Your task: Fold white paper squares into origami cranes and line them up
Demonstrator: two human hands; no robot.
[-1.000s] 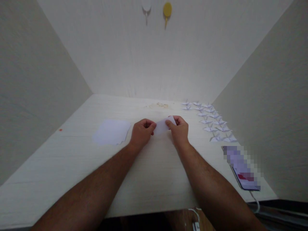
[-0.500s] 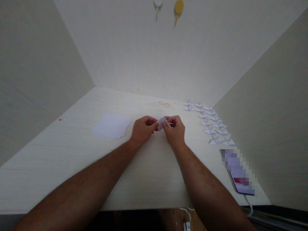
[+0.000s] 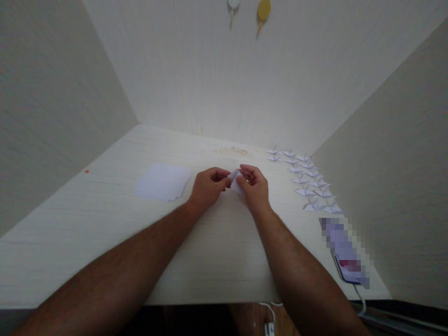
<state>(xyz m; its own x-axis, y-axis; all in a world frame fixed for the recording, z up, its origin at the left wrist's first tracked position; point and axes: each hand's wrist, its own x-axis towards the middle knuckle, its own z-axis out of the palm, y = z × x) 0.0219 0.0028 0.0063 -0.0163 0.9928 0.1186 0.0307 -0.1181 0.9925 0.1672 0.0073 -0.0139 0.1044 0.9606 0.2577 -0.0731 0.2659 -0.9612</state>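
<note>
- Pale walls (image 3: 203, 79) enclose a whitish desk (image 3: 217, 261) on three sides; a yellow hook (image 3: 263, 10) and a white hook (image 3: 233, 3) sit high on the back one.
- Near the middle of the desk, between both hands, is a small piece of folded white paper (image 3: 235, 182), one part standing at a slant.
- Left hand (image 3: 211, 185): grasping the paper's left end between thumb and fingers.
- Right hand (image 3: 255, 187): thumb against the paper's right part, fingers loosely curled; whether they pinch it from behind, I cannot tell.
- Left of the hands, a stack of white sheets (image 3: 164, 181) lies flat, edges uneven.
- To the right, folded paper birds (image 3: 312, 181) stand in rows near the right wall.
- Nearer the front edge on that side lies a phone (image 3: 345, 249), its screen pixelated, with a white cable (image 3: 360, 301) below it.
</note>
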